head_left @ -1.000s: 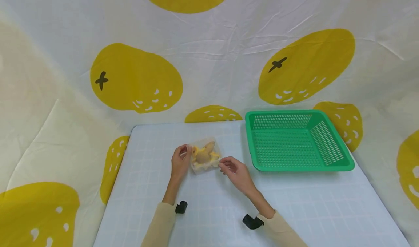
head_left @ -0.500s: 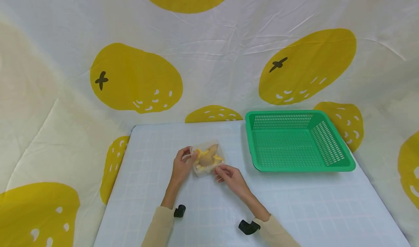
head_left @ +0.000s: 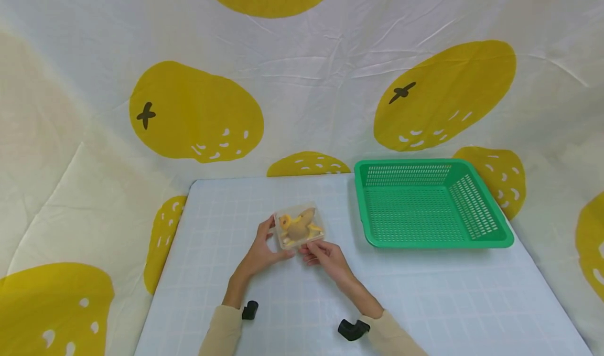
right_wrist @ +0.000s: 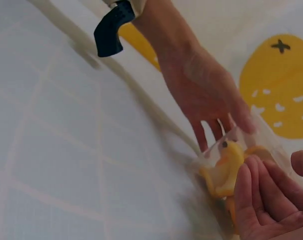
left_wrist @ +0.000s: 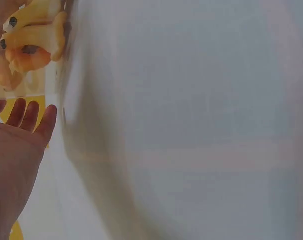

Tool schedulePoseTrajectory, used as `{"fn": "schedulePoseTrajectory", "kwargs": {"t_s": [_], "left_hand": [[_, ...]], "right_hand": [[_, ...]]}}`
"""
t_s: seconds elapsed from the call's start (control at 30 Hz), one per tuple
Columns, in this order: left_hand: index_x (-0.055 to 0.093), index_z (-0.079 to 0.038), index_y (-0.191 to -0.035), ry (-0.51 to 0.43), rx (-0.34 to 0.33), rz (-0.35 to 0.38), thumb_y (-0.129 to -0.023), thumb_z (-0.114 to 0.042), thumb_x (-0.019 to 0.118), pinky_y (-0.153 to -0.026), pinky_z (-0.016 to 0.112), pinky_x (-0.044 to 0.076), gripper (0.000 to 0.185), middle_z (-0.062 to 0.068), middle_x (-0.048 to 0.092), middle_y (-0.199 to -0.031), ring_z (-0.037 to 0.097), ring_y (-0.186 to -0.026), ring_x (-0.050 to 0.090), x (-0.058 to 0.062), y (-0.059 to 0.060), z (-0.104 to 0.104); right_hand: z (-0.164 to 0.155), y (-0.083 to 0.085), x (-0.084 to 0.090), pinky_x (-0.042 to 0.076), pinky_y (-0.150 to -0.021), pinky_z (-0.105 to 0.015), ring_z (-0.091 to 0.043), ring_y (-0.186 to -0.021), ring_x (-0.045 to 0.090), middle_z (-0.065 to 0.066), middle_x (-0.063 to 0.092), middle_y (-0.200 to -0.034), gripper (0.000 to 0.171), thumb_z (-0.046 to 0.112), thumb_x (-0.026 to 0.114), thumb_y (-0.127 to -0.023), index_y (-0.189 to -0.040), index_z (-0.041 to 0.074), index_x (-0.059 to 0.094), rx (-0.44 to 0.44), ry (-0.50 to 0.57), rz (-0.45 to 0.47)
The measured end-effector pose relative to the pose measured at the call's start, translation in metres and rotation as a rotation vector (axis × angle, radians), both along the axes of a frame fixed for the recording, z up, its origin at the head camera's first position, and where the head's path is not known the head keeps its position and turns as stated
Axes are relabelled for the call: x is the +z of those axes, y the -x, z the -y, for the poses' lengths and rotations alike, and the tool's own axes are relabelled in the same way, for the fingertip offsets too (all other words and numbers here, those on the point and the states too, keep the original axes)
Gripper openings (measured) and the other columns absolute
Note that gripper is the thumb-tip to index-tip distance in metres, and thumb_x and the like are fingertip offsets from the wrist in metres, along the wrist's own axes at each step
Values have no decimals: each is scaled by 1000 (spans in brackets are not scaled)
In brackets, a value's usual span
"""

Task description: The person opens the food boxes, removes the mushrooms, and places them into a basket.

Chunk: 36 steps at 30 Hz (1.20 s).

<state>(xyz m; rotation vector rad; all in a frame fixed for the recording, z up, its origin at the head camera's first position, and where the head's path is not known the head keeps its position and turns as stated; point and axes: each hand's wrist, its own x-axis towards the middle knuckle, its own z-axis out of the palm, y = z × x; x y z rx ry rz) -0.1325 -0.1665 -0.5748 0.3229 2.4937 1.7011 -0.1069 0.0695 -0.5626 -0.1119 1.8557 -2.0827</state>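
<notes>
Both hands hold a clear packet [head_left: 299, 226] of yellow toys above the desk [head_left: 236, 272], left hand [head_left: 261, 248] cupping its side with straight fingers, right hand [head_left: 323, 256] pinching its near edge.

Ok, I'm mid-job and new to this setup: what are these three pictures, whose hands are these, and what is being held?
There is no machine here: a person works with two bare hands, wearing three cameras. The wide picture comes from the head camera, looking forward and down. The other two come from cameras on each wrist, close to that hand.

A pale checked table stands before a cloth printed with yellow fruit. On it, to the right, sits a green basket with nothing visible inside.

Both hands hold a small clear packet with a yellow and brown toy inside. The left hand supports it with straight fingers; the right hand has its grip on the near edge, fingers curled.
</notes>
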Motion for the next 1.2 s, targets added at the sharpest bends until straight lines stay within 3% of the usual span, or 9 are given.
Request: {"fn": "schedulePoseTrajectory", "kwargs": {"t_s": [0.13, 0.4, 0.63, 0.83, 1.0, 1.2], "left_hand": [[24, -12, -161, 43, -8, 4, -74, -32, 95, -117, 51, 32, 115, 9, 32, -157, 26, -143, 33, -4, 1, 3], [23, -11, -159, 78, 18, -5, -74, -37, 95, -115, 48, 36, 114, 8, 39, -154, 24, -138, 40, -11, 8, 1], [26, -9, -158, 81, 17, -20, -73, -34, 96, -114, 48, 37, 113, 9, 43, -150, 25, -135, 43, -9, 8, 0], [26, -9, -157, 89, -1, -37, -73, -35, 95, -113, 48, 38, 112, 9, 44, -149, 25, -134, 44, -7, 10, 0], [26, -9, -157, 83, -9, -36, -72, -33, 96, -112, 49, 39, 112, 9, 44, -150, 26, -133, 45, -8, 13, 1], [27, -10, -157, 84, -13, -18, -71, -31, 97, -112, 47, 39, 113, 8, 44, -150, 26, -135, 45, -9, 14, 2]], "right_hand": [[3, 0, 2, 59, -88, -40, -36, -101, 71, -23, 72, -114, 40, 24, 60, -106, -123, -11, 66, -27, 20, 50], [13, 0, 7, 60, -83, -38, -22, -88, 73, -13, 76, -101, 44, 33, 65, -103, -113, -9, 72, -118, -12, 133], [19, 1, 13, 61, -76, -37, -18, -77, 75, -16, 77, -91, 53, 44, 67, -100, -102, -8, 75, -155, -54, 134], [22, 3, 12, 61, -67, -31, -18, -72, 75, -21, 76, -88, 50, 38, 68, -101, -97, -11, 76, -196, -34, 120], [26, 4, 11, 62, -66, -37, -24, -70, 75, -25, 74, -86, 46, 33, 69, -101, -92, -11, 77, -242, -48, 81], [27, 3, 15, 61, -63, -34, -16, -63, 73, -21, 75, -79, 45, 33, 73, -98, -86, -11, 77, -269, -59, 70]]}}
